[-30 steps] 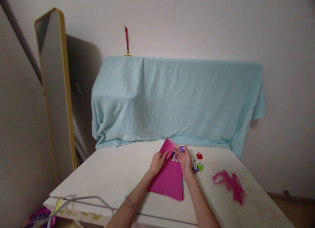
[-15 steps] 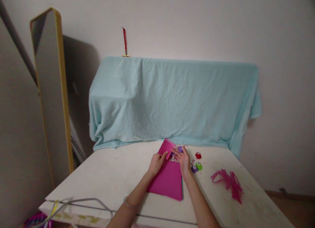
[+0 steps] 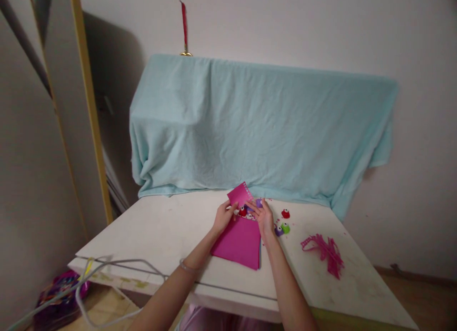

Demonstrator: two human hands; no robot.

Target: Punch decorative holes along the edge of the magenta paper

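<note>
The left hand [image 3: 223, 217], just above the middle of the frame, pinches the lifted flap [image 3: 239, 195] of the pink sheet [image 3: 238, 240] between thumb and fingers, holding it up off the stack. Half a second ago that flap still lay lower against the hand; now it stands more upright, and a small red punch [image 3: 243, 211] shows in the gap under it where before only pink and a spot of purple could be seen. The right hand [image 3: 264, 220] sits just right of the flap, fingers curled narrow about something purple [image 3: 259, 203] at their tips; whether it grips it or only touches it cannot be told

So the sheet has been peeled back further and what lies beneath is uncovered, with both hands close together at its far edge. The sheet itself rests flat on the white table [image 3: 160, 235], centre of the frame, a bluish edge of another sheet peeking out along its right side

Outward to the right lie three more punches near the right hand: a purple one [image 3: 277, 231] and a green one [image 3: 285, 228] touching, a red one [image 3: 285, 214] a little beyond. Further right, a heap of pink strips [image 3: 324, 249]. The view has also tilted down and nearer, so a grey cable [image 3: 117, 266] at lower left shows more. A pale blue cloth [image 3: 257, 131] fills the upper middle
</note>
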